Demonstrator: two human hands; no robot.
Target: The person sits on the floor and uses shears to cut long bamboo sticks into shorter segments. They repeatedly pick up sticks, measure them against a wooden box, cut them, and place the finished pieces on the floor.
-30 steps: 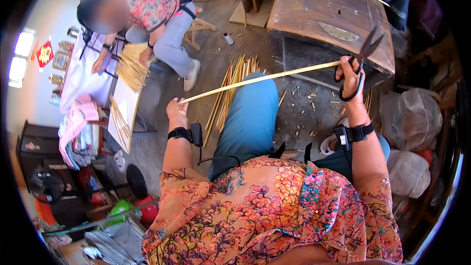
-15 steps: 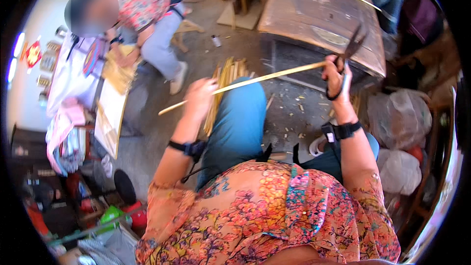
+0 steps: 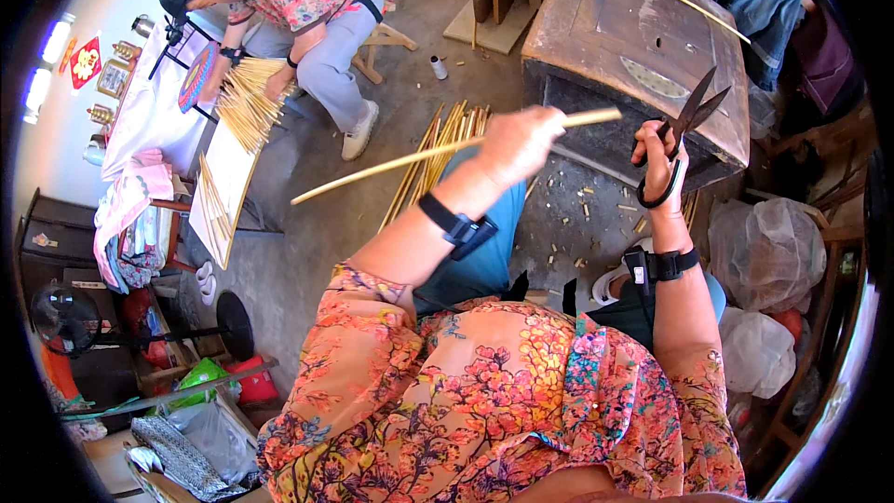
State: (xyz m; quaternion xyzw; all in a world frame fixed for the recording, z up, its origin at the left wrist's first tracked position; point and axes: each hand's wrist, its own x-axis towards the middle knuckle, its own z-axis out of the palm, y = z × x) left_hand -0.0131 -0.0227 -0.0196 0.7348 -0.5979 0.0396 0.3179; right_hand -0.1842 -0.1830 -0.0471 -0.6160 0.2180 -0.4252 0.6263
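Observation:
My left hand (image 3: 517, 144) grips a long pale bamboo stick (image 3: 400, 164) near its right end; the stick runs down to the left above the floor. My right hand (image 3: 661, 154) holds black scissors (image 3: 684, 126) by their loop handles, blades apart and pointing up to the right. The stick's right tip ends a short way left of the scissors, apart from them. Both wrists wear dark bands. My blue-trousered knee (image 3: 484, 242) lies below the left hand.
A bundle of bamboo sticks (image 3: 438, 154) lies on the concrete floor with short offcuts (image 3: 582, 210) scattered beside it. A worn wooden chest (image 3: 643, 37) stands ahead on the right. Another seated person (image 3: 298, 9) handles a fan of sticks (image 3: 247, 102). Plastic bags (image 3: 768, 251) sit at right.
My left hand slid along the stick from its left end to near its right end. The scissors have come off the stick, which my right hand has let go.

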